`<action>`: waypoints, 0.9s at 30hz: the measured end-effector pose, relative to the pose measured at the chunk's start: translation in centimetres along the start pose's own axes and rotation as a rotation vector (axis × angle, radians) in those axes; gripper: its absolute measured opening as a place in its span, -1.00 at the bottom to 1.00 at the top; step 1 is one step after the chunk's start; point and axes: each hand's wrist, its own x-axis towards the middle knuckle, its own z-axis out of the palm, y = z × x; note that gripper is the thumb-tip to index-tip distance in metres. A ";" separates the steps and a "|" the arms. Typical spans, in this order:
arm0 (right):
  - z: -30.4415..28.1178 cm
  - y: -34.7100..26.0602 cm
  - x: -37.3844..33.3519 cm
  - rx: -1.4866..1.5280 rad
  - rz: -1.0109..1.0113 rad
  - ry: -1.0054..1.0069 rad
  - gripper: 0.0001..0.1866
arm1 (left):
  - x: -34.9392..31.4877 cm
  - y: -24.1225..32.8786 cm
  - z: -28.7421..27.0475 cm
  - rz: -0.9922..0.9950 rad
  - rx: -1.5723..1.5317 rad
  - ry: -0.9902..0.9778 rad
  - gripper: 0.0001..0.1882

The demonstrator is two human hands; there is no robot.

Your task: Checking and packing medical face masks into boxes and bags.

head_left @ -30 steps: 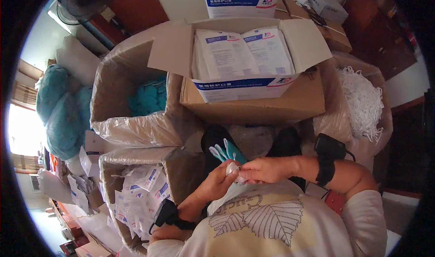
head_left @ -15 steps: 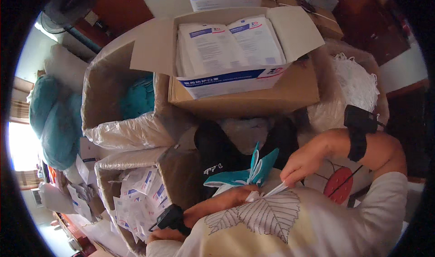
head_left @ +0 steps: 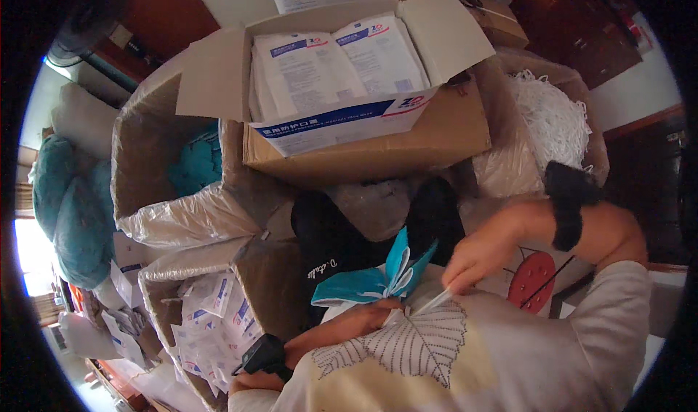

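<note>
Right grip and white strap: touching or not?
Touching. The head view shows the right grip with its fingers closed around the end of the white strap.

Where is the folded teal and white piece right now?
In the head view, the folded teal and white piece is below centre, at the left hand, over the dark trousers and left of the right hand.

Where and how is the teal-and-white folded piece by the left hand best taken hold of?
Probably by the gathered neck of the teal-and-white folded piece, coming from the person's body side, where the left hand grips. Its flaps spread left and upward, away from the body, and would likely bend, while the bunched neck is narrow and looks easy to pinch.
</note>
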 end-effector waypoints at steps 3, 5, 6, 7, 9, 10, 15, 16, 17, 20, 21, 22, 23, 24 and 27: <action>1.1 0.2 3.2 -0.059 -0.075 0.037 -0.62 | 0.0 0.1 0.2 0.006 0.011 -0.005 -0.73; 1.5 0.4 4.6 -0.045 -0.102 0.053 -0.59 | 0.3 0.1 0.0 0.001 0.016 -0.014 -0.73; 1.7 0.5 5.3 -0.031 -0.087 0.051 -0.58 | 0.5 0.1 0.0 0.006 0.018 -0.011 -0.73; 1.9 0.6 5.8 -0.016 -0.072 0.049 -0.57 | 0.6 -0.1 0.0 0.009 0.023 -0.005 -0.73; 1.7 0.0 5.9 -0.020 -0.054 0.058 -0.56 | 0.7 -0.1 0.1 0.015 0.026 -0.001 -0.73; 1.6 -0.4 5.7 -0.037 -0.053 0.067 -0.56 | 0.8 0.0 0.1 0.019 0.030 0.006 -0.73; 0.3 1.7 2.7 -0.118 -0.107 0.012 -0.55 | 1.4 -0.3 0.2 0.029 0.027 -0.012 -0.73; 0.0 1.2 1.7 -0.074 -0.043 -0.013 -0.55 | 1.6 -0.3 0.3 0.030 0.031 -0.011 -0.73; 0.0 1.0 0.9 -0.030 0.022 -0.037 -0.55 | 1.6 -0.3 0.4 0.033 0.029 -0.010 -0.73; 0.6 1.2 -0.6 0.145 0.068 -0.012 -0.57 | 1.7 -0.4 0.5 0.039 0.028 -0.015 -0.73; 0.7 1.3 -1.0 0.143 0.091 0.009 -0.58 | 1.6 -0.3 0.4 0.039 0.029 -0.017 -0.74; 1.0 1.5 -1.2 0.146 0.110 0.026 -0.58 | 1.6 -0.4 0.4 0.039 0.028 -0.017 -0.74; 1.2 1.8 -1.3 0.149 0.130 0.042 -0.59 | 1.5 -0.4 0.3 0.039 0.025 -0.019 -0.74; 1.2 2.0 -1.4 0.141 0.116 0.039 -0.59 | 1.2 -0.5 0.0 0.039 0.021 -0.017 -0.74; 1.5 2.3 -1.6 0.119 0.086 0.018 -0.59 | 0.7 -0.1 0.1 0.031 0.021 -0.003 -0.74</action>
